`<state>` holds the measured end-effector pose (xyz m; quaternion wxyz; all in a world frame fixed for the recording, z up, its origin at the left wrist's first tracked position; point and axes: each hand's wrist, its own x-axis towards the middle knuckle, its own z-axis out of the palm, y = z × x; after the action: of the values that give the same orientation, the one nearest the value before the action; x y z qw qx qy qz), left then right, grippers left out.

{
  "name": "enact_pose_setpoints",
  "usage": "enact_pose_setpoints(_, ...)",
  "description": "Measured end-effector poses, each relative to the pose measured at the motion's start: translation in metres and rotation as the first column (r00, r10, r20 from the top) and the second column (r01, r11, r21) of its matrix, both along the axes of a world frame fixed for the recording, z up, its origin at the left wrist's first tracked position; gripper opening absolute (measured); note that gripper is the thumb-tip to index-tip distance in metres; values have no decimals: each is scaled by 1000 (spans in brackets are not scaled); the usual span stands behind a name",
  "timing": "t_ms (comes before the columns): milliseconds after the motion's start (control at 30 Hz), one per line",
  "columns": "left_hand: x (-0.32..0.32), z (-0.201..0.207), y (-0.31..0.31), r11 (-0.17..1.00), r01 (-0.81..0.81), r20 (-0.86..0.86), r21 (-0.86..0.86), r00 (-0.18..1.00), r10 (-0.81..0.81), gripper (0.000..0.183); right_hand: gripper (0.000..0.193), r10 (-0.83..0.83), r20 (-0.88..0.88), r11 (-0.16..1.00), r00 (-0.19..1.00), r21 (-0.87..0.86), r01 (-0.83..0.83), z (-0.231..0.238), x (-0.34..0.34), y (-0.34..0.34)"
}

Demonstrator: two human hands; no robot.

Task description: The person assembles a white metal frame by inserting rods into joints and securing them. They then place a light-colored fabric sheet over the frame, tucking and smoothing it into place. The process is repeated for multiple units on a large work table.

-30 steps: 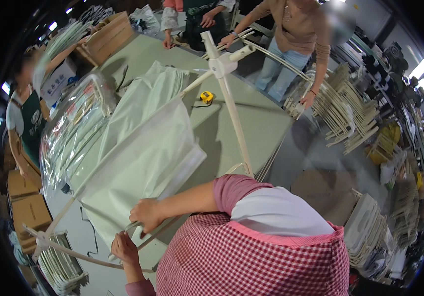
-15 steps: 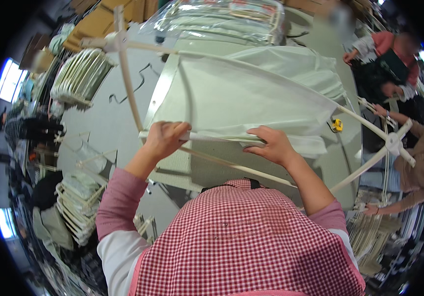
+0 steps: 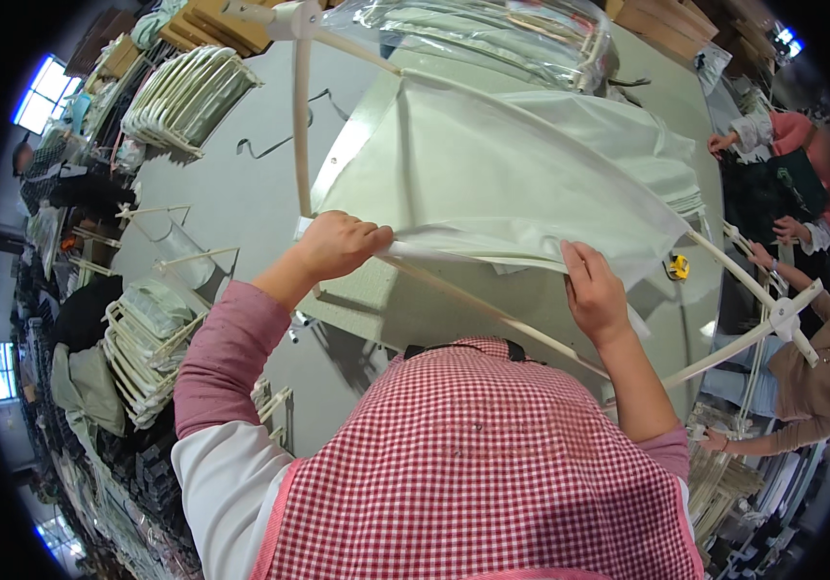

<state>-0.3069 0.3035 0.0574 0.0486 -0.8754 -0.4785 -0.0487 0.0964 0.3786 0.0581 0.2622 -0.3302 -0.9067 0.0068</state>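
Your left hand (image 3: pixel 343 242) is gripping the pale fabric (image 3: pixel 492 164) along its near edge, your right hand (image 3: pixel 597 293) apparently pinching farther right. Uneven tension may be inviting slippage, creasing.

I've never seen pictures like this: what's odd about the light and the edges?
Head view: dark, curved borders flank the scene; same view: the upper-left window glares white, plastic wrap shines, and shadow falls on the table near the pale fabric.
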Motion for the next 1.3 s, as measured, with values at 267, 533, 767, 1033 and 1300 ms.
enact_pose_setpoints(267,142,30,24,973,-86,413,214,911,-10,57,20,-292,-320,672,901,-739,-44,20,-25,-6)
enact_pose_setpoints(533,200,15,54,993,-107,586,-54,802,119,16,14,-153,-156,983,976,73,166,22,-15,-1)
enact_pose_setpoints(767,206,11,66,979,-144,444,-147,874,195,20,12,56,24,995,998,-84,-54,28,3,10)
enact_pose_setpoints(1033,186,-5,77,998,-27,460,-54,886,49,22,20,18,79,933,997,-358,11,39,3,1)
enact_pose_setpoints(1300,167,15,60,997,22,400,80,915,-52,41,34,-146,136,983,980,-88,159,16,70,-22)
